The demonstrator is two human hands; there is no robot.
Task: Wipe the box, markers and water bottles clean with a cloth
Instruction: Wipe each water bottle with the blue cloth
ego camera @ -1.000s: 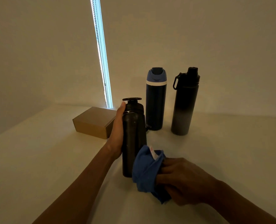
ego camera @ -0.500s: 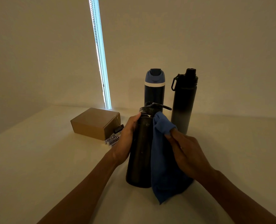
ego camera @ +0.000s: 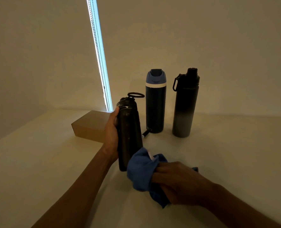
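Observation:
My left hand (ego camera: pixel 111 134) grips a dark bottle (ego camera: pixel 129 129) with a ring lid, standing slightly tilted on the white table (ego camera: pixel 37 162). My right hand (ego camera: pixel 177 183) holds a bunched blue cloth (ego camera: pixel 141 170) pressed against the bottle's lower right side. Behind stand a navy bottle with a blue lid (ego camera: pixel 155 102) and a black-to-grey bottle (ego camera: pixel 185 104). A brown cardboard box (ego camera: pixel 90 127) lies behind my left hand. One dark marker tip (ego camera: pixel 145 134) shows at the navy bottle's base.
A pale wall rises close behind the table, with a bright vertical strip of light (ego camera: pixel 98 53) and a bead chain. The table's left edge runs diagonally at the far left.
My right hand slid the cloth down from the bottle's upper part to its base and bunched it. The bottle moved left and covers the markers beside the box.

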